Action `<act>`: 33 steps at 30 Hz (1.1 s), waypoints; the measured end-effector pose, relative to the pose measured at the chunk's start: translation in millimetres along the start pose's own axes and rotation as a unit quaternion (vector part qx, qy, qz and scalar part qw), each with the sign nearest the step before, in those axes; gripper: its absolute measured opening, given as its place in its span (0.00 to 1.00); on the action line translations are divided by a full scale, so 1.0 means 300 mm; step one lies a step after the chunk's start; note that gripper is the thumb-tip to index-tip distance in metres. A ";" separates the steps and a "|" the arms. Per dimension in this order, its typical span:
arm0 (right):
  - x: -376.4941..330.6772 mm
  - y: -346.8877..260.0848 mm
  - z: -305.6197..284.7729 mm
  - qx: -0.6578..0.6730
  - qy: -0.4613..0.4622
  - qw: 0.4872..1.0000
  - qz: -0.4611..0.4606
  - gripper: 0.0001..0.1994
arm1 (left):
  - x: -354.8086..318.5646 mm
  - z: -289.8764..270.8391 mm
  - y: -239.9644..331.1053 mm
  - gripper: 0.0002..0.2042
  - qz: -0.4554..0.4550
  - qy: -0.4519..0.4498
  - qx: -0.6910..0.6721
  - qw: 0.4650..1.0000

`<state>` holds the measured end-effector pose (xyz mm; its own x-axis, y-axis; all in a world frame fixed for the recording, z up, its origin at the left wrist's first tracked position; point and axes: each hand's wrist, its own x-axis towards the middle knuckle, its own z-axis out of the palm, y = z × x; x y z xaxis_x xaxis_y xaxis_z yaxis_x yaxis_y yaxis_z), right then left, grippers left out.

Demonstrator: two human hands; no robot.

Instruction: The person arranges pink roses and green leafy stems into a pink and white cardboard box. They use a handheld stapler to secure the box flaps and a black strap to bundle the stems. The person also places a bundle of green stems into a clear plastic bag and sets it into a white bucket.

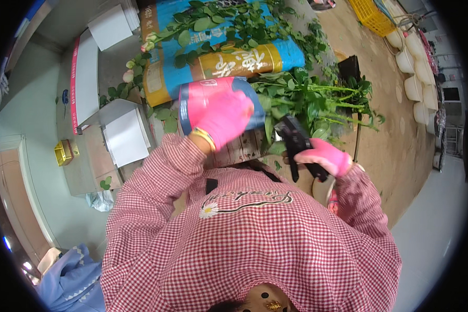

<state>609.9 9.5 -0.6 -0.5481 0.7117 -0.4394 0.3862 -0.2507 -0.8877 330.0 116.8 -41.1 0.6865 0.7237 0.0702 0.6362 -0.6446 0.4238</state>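
Observation:
A bundle of leafy stems (pixel 317 101) lies crosswise on the bench, its left end rolled in pink-and-blue wrapping paper (pixel 190 101). My left hand (pixel 226 118), in a pink glove, is closed on top of the wrap, fingers curled near its right edge; the fingertips are partly hidden. In my right hand (pixel 325 157), also pink-gloved, is a black plier-like hand tool (pixel 295 136) with two long handles. Its head points up and left, close to the stems just right of the wrap. Whether the tool touches them I cannot tell.
Loose rose stems (pixel 221 23) with pale buds lie across blue-and-gold printed sheeting (pixel 161 78) beyond the bundle. Stacks of white paper (pixel 126 138) stand left, near a small yellow box (pixel 63 152). A yellow crate (pixel 372 16) and several white tubs (pixel 413 88) stand far right.

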 end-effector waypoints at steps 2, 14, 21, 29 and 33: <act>-0.045 -0.158 0.001 0.111 0.051 0.975 0.186 0.18 | 0.048 -0.095 -0.032 0.10 -0.015 0.143 0.009 0.990; 0.186 -0.056 -0.055 -0.214 0.000 0.956 -0.199 0.10 | 0.067 0.018 -0.090 0.07 0.159 0.137 0.169 0.963; 0.276 -0.139 -0.028 0.000 0.005 0.987 0.158 0.11 | 0.073 0.029 -0.142 0.02 0.155 0.148 0.129 0.968; 0.303 0.004 0.100 0.039 0.130 0.974 0.181 0.22 | 0.045 0.045 -0.096 0.02 0.181 0.216 0.113 0.953; 0.262 0.096 0.080 -0.173 0.084 0.970 0.151 0.20 | -0.041 0.081 -0.009 0.06 0.046 -0.044 0.109 0.992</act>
<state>560.1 42.4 -63.9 -0.2540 0.7448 -0.6170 0.7514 -0.2497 -0.6108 328.3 103.7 -64.9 0.7677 0.6406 0.0157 0.6233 -0.7522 0.2136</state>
